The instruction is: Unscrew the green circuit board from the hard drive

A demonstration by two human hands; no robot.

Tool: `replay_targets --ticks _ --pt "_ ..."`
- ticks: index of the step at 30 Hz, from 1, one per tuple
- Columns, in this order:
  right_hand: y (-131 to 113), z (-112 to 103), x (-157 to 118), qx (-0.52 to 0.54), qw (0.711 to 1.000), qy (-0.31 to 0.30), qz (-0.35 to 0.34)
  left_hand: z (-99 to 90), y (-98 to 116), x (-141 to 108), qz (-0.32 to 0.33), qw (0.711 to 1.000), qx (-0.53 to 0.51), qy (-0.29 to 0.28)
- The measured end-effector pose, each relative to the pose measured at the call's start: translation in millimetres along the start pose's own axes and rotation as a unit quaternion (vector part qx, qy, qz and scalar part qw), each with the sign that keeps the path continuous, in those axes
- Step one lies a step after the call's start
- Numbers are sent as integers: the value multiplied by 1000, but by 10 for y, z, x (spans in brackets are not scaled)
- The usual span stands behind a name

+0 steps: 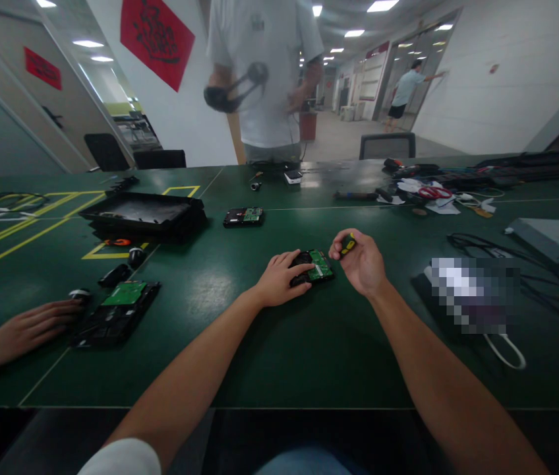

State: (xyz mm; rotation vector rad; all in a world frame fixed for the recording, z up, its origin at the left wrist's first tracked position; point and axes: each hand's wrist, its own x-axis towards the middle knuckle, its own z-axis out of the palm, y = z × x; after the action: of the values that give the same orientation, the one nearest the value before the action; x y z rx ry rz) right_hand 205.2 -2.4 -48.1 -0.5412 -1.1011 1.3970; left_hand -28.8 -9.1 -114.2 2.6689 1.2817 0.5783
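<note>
A hard drive (pixel 323 265) with a green circuit board lies on the green table in front of me. My left hand (pixel 282 278) grips it from the left, with one finger across the top and the thumb along the near edge. Just to its right, my right hand (pixel 362 262) is raised, palm partly up, with its fingers curled round a small yellow-and-black handle (pixel 347 245). That looks like a screwdriver's grip; the tip cannot be made out.
Another hard drive (pixel 243 216) lies farther back, near a black tray (pixel 146 214). At left, a co-worker's hand (pixel 32 330) is beside a larger black device (pixel 116 313) with a green board. Cables (pixel 551 284) and a grey box (pixel 556 239) occupy the right. Someone in a white shirt (pixel 269 79) stands opposite.
</note>
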Motion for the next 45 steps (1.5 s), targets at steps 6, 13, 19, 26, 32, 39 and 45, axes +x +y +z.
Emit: replay_targets --ticks 6,13,19,26,32,39,45 --pt "13 18 -15 23 1000 18 -9 -2 9 -1 0 1000 -1 0" --pt "6 -12 -5 -1 1000 0 -2 -2 6 1 1 1000 3 -2" --pt "4 -8 3 6 1000 -11 2 -3 6 5 0 1000 -3 -4" --pt "1 -6 -8 9 1000 20 8 12 -6 4 0 1000 -3 -1" --pt "2 -3 -13 24 1000 11 11 13 -5 3 1 1000 -4 1" --pt "-1 -10 -1 4 1000 -3 9 19 -8 10 1 1000 -3 0" --pt "-1 0 -14 4 1000 3 -4 17 -3 3 3 1000 -2 3"
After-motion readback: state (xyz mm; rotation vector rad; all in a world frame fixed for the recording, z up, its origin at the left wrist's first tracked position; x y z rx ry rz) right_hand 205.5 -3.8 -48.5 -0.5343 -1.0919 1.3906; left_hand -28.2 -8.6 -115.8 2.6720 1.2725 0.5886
